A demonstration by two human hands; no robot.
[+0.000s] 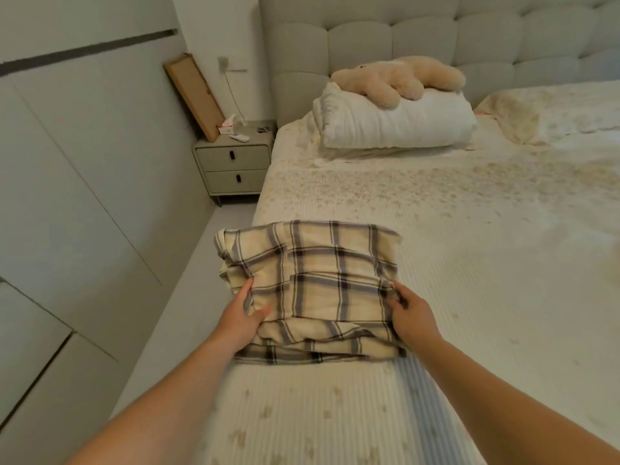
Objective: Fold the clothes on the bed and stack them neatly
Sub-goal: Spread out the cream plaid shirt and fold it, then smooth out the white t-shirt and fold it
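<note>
- Here, left hand [242,317] and right hand [410,313] pinch the plaid garment [315,290] at its side edges.
- Keep both edges level; square the fold near the bed [469,263] edge.

Folded cream plaid garment [312,290] at bed [469,263] edge

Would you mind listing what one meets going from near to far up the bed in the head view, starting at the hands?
Left hand and right hand, both gripping the plaid garment → bare patterned bedspread → folded white duvet → plush toy lying on it → padded headboard.
</note>
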